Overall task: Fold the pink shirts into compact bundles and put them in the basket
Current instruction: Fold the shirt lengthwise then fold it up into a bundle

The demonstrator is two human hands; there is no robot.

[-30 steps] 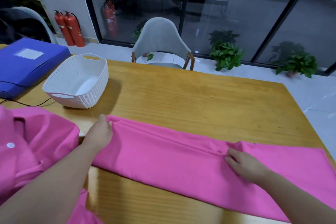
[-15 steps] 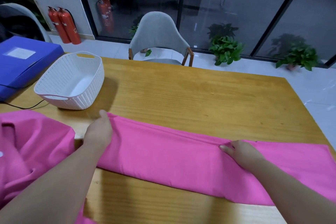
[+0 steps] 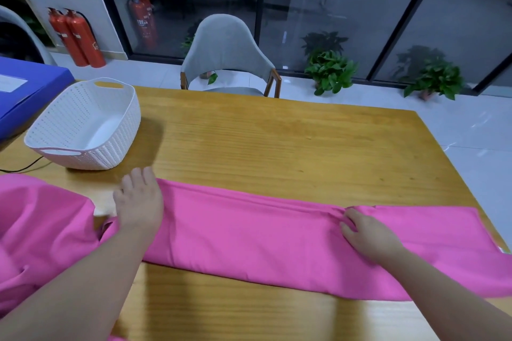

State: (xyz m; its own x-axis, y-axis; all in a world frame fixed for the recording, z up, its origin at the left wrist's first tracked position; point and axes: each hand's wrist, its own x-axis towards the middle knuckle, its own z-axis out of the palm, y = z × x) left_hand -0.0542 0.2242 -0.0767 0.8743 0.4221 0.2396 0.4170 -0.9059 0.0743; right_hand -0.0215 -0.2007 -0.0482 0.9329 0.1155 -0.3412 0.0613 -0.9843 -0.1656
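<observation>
A pink shirt [image 3: 249,235], folded into a long band, lies across the wooden table [image 3: 277,141] from left to right. My left hand [image 3: 138,202] rests flat on the band's left end, fingers straight and pointing away from me. My right hand [image 3: 365,235] presses on the band right of the middle, and the cloth bunches at its fingertips. A second pink shirt [image 3: 41,235] lies rumpled at the near left. The white woven basket [image 3: 83,124] stands at the far left of the table with nothing in it.
A blue folder box [image 3: 25,97] lies at the far left behind the basket, with a black cable [image 3: 25,166] beside it. A grey chair [image 3: 230,55] stands at the table's far side. Potted plants and fire extinguishers stand on the floor beyond.
The head camera has tilted and shifted slightly. My left hand has flattened on the shirt's left end. My right hand stays at the upper fold, where the cloth now bunches.
</observation>
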